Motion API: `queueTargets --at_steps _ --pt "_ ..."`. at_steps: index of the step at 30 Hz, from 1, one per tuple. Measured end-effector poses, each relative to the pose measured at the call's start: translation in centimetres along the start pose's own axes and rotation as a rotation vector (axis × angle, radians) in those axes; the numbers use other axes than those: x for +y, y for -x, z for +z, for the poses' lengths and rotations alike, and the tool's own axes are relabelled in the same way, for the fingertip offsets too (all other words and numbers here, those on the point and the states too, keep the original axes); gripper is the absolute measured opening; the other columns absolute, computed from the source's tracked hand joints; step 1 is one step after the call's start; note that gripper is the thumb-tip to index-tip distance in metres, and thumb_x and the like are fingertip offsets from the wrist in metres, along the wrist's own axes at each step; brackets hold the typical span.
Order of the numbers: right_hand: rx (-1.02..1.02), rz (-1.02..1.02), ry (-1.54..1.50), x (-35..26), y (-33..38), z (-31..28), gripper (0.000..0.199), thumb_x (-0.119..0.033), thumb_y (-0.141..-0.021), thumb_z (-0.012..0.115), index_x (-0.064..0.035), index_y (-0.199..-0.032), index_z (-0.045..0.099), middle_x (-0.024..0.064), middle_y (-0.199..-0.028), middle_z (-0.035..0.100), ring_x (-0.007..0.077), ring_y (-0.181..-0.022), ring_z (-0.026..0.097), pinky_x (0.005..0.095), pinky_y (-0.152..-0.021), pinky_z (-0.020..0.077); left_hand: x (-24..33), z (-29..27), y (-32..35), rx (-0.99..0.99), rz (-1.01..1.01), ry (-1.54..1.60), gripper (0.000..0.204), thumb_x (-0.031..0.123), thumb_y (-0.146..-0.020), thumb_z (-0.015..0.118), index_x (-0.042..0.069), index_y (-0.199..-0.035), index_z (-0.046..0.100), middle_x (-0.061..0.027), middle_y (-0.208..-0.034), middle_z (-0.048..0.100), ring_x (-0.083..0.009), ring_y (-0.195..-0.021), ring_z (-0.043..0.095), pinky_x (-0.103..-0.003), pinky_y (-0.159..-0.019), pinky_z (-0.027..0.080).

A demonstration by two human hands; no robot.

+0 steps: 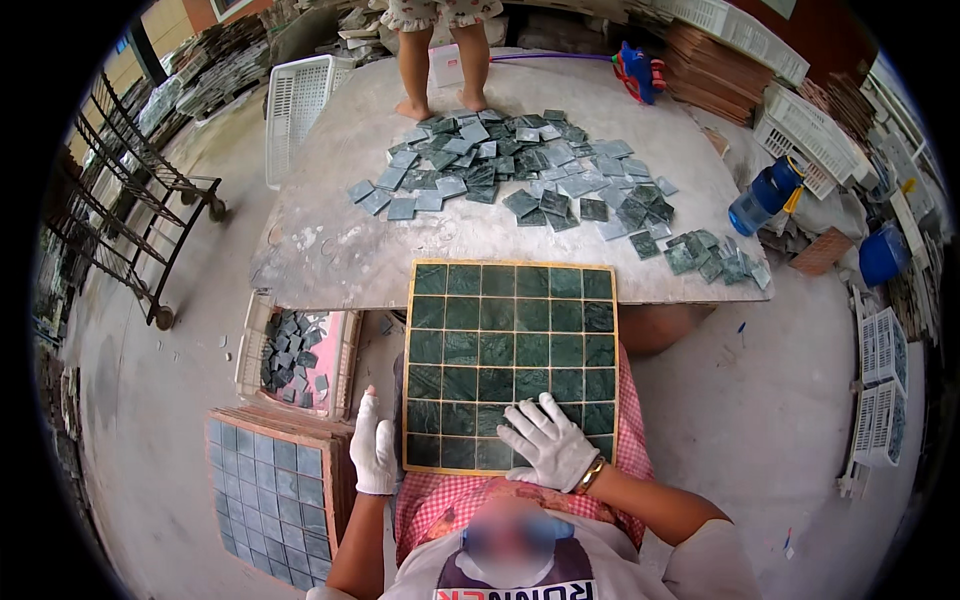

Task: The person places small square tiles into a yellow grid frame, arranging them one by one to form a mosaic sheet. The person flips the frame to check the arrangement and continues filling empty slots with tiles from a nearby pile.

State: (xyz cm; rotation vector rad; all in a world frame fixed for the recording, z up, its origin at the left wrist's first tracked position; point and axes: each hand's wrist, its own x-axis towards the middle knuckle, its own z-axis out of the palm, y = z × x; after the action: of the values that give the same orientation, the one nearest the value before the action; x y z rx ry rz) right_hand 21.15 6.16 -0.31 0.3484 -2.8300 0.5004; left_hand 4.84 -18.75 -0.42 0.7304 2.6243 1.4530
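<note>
A square tray (514, 350) with a thin yellow rim leans on my lap and the table edge. Dark green stone tiles (481, 348) fill it in an even grid with pale lines between them. My right hand (548, 445), in a white glove, lies flat on the lower tiles with its fingers spread. Just outside the tray's left rim, my gloved left hand (373, 452) is upright with its fingers stretched out, holding nothing; whether it touches the rim, I cannot tell.
Loose green tiles (480, 160) lie heaped across the grey table (310, 225), where a person's bare legs (416, 70) stand. To my left are a crate of tile pieces (345, 365) and stacked tile-filled boards (268, 490). A blue jug (765, 196) is at the table's right edge.
</note>
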Motion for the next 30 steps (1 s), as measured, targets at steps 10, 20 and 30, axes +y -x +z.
queueTargets --at_steps 10,20,30 --pt "-0.049 0.979 0.19 4.5 14.2 -2.5 0.087 -0.061 -0.076 0.059 0.0026 -0.132 0.039 0.0237 -0.14 0.034 0.0435 -0.129 0.029 0.0537 -0.106 0.0234 4.7 4.9 1.0 -0.4 0.538 -0.645 0.08 0.062 -0.08 0.049 0.007 -0.137 0.042 -0.0173 -0.143 0.037 -0.0386 -0.131 0.033 -0.058 -0.107 0.018" --pt "0.257 1.02 -0.091 4.7 11.2 -5.0 0.054 -0.035 -0.087 0.061 0.0057 -0.121 0.05 0.0221 -0.125 0.051 0.0358 -0.111 0.054 0.0402 -0.093 0.045 1.2 2.9 -2.7 -0.289 0.249 -0.751 0.079 0.058 -0.083 0.05 0.01 -0.143 0.033 -0.018 -0.149 0.024 -0.0398 -0.137 0.02 -0.055 -0.111 0.01" --pt "0.35 0.944 -0.309 7.2 5.4 -2.1 0.056 -0.031 -0.089 0.058 0.0066 -0.128 0.044 0.0259 -0.128 0.049 0.0394 -0.117 0.05 0.0427 -0.096 0.0422 -4.5 0.4 -1.5 -0.05 -0.077 -0.2 0.058 0.031 -0.092 0.051 -0.001 -0.137 0.035 -0.023 -0.139 0.039 -0.0353 -0.131 0.035 -0.039 -0.107 0.031"
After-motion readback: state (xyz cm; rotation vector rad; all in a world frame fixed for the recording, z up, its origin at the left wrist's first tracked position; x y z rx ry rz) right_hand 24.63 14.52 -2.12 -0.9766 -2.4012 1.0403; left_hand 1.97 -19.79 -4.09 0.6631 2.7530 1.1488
